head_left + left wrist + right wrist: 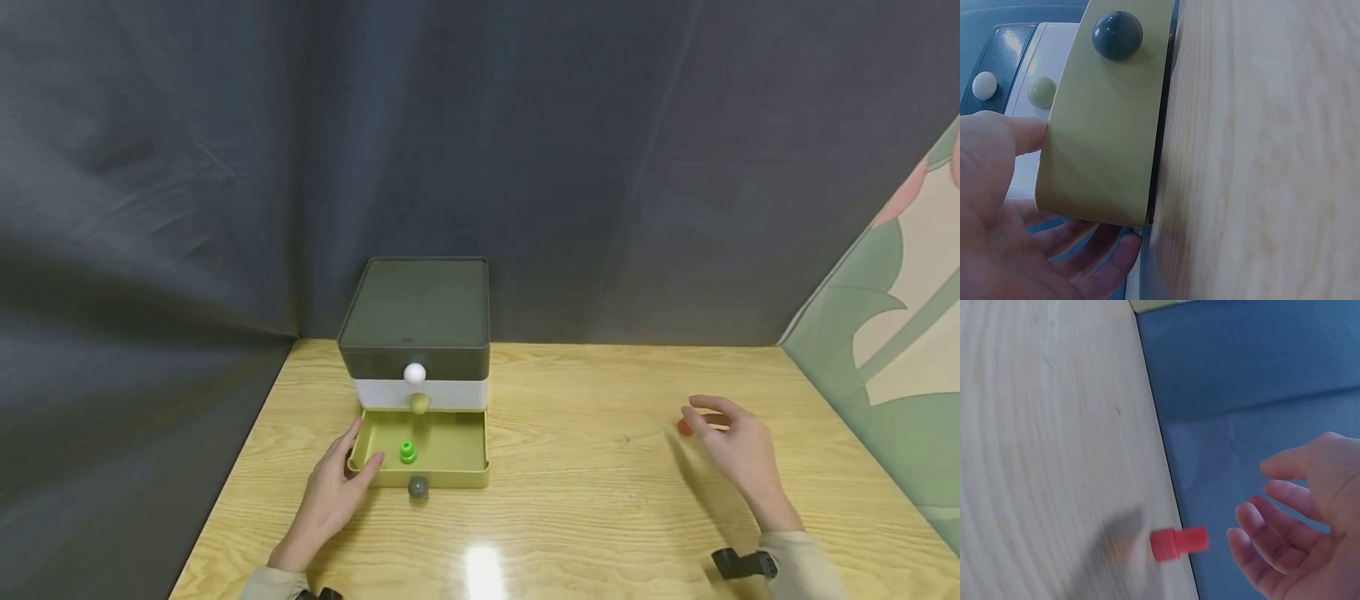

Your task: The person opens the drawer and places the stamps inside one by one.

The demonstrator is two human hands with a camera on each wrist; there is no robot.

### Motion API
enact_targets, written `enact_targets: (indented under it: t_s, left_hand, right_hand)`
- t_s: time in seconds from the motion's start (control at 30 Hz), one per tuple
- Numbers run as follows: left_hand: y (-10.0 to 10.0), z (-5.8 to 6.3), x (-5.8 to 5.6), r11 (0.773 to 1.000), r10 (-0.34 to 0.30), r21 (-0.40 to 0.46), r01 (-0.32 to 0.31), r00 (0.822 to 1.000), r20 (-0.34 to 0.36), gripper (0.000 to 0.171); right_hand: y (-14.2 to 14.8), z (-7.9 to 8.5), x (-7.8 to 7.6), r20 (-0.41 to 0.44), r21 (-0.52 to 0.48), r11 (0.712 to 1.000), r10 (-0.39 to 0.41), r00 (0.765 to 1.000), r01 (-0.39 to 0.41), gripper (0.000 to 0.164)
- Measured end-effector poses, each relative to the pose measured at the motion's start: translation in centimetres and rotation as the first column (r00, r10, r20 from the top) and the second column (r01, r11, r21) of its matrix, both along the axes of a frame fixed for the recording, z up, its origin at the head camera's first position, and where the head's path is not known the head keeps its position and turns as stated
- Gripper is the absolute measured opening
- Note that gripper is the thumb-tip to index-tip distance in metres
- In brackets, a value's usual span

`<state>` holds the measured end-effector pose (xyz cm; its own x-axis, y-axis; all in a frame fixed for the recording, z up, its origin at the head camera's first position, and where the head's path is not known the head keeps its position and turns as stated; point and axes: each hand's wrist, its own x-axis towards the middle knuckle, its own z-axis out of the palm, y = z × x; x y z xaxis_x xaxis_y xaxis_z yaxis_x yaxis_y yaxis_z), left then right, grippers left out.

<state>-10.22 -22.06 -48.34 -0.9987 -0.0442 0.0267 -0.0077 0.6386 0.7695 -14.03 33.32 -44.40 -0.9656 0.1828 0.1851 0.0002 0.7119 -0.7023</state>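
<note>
An olive-green bottom drawer (465, 479) with a dark round knob (1117, 35) is pulled out of a small drawer unit. My left hand (330, 492) holds its front left corner, thumb (1029, 134) at the top edge of the front panel and fingers along the side. Inside the drawer stands a small bright green stepped piece (407, 452). On the right, my right hand (738, 450) hovers above the table with fingers loosely bent and nothing in them. Just beyond its fingertips, a red stepped piece (1179, 542), wide at the base and narrower on top, stands on the wood.
The drawer unit (420, 304) has a dark top section with a white knob (414, 373) and a white middle section with an olive knob (420, 403). Dark curtains (570, 167) border the wooden table (585, 500) behind and left; a patterned cloth (900, 375) hangs right.
</note>
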Motion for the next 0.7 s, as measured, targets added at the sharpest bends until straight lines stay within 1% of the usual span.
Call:
enact_targets:
  t_s: [0.2, 0.43, 0.6, 0.7]
  left_hand:
    - [0.1, 0.1, -0.1, 1.0, 0.005, 0.007, -0.005, 1.0, -0.021, 0.079]
    - [0.1, 0.1, 0.0, 1.0, -0.001, -0.006, 0.001, 1.0, -0.012, 0.078]
    - [0.1, 0.1, 0.0, 1.0, -0.002, 0.003, 0.002, 1.0, -0.015, 0.078]
    - [0.0, 0.1, 0.1, 1.0, -0.003, 0.014, 0.003, 1.0, -0.009, 0.079]
  right_hand:
    - [1.6, -0.3, -0.8, 0.024, 0.025, 0.999, -0.025, 0.999, 0.024, 0.046]
    - [2.7, -1.3, -0.9, 0.075, 0.017, 0.999, -0.047, 0.996, 0.046, 0.052]
    - [3.1, -1.7, -1.2, 0.117, 0.014, 1.0, -0.029, 0.993, 0.027, 0.058]
    - [3.2, -1.8, -1.4, 0.137, 0.006, 1.0, -0.004, 0.991, 0.004, 0.058]
